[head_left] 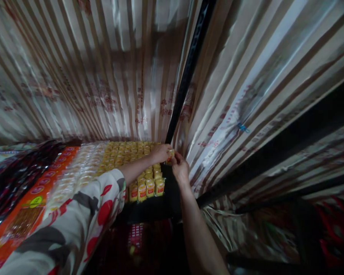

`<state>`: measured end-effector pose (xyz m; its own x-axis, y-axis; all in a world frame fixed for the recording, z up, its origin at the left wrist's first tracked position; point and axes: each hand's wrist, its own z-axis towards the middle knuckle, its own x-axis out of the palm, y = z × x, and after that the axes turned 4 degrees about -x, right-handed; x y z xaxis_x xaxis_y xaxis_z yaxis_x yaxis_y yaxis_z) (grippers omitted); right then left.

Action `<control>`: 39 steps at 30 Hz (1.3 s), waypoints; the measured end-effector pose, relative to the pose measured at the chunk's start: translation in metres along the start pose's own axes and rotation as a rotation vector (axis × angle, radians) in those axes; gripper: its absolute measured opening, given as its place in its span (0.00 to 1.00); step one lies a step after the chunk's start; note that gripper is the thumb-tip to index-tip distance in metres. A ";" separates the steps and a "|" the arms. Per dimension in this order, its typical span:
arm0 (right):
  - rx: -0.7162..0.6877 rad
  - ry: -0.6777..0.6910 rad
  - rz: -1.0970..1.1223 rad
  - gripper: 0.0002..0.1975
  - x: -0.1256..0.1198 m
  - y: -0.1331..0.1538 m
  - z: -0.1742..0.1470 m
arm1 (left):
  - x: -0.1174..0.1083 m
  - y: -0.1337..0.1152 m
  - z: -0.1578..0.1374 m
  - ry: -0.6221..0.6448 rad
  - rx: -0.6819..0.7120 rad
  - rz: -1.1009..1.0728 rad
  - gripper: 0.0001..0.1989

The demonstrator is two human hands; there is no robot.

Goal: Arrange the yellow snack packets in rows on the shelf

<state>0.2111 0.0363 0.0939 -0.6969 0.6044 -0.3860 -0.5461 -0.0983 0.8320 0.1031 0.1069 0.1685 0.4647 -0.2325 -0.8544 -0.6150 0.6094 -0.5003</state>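
Note:
My left hand [160, 153] reaches across rows of small yellow packets [142, 190] with red labels, standing close together on a dark shelf [173, 191]. Its fingers are closed at one yellow packet [170, 153] at the back right corner of the shelf. From the other side my right hand [181, 168] pinches the same packet between thumb and fingers. Fingers partly cover this packet, so its lower part is hard to see.
Left of the yellow rows lie clear-wrapped packets [83, 160], an orange package [37, 198] and dark shiny packs [20, 172]. A black upright post [186, 72] stands behind my hands. Striped plastic sheeting [126, 76] hangs behind and to the right. Goods sit below in shadow.

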 end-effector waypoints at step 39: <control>0.007 -0.003 0.085 0.26 0.074 -0.079 -0.011 | 0.048 0.046 0.031 0.031 0.067 0.417 0.10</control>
<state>0.1971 0.0801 -0.0052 -0.7391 0.5967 -0.3126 -0.4817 -0.1439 0.8644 0.1169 0.1471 0.1091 0.1647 0.0220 -0.9861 -0.7032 0.7037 -0.1017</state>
